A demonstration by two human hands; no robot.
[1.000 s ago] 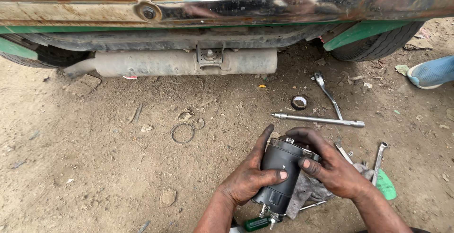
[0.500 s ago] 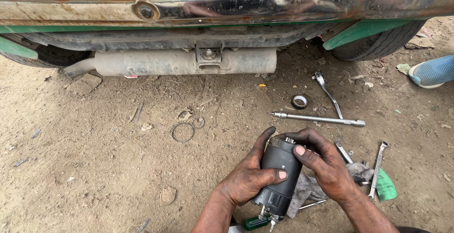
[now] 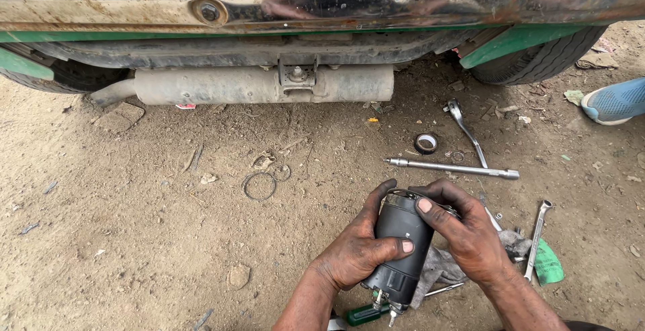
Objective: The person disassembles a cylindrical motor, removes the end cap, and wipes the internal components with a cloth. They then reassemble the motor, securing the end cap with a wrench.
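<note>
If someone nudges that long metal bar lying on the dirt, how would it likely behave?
The long metal bar looks rigid steel, so it should stay stiff and feel heavy for its width. Its round shaft might roll, though the loose dirt ground and its thicker end would probably stop it soon.

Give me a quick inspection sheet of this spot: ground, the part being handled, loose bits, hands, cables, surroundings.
Surface: bare dirt ground, dusty, scattered stones.
Job's things: dark cylindrical motor-like part, held upright over a grey rag.
Clutter: long metal bar, ratchet handle, spanner, tape roll, wire ring, green-handled tool.
Hands: left hand wraps the part's side; right hand grips its top.
Cables: nothing seen.
Surroundings: car's chrome bumper, exhaust muffler, tyre, someone's blue shoe.
</note>
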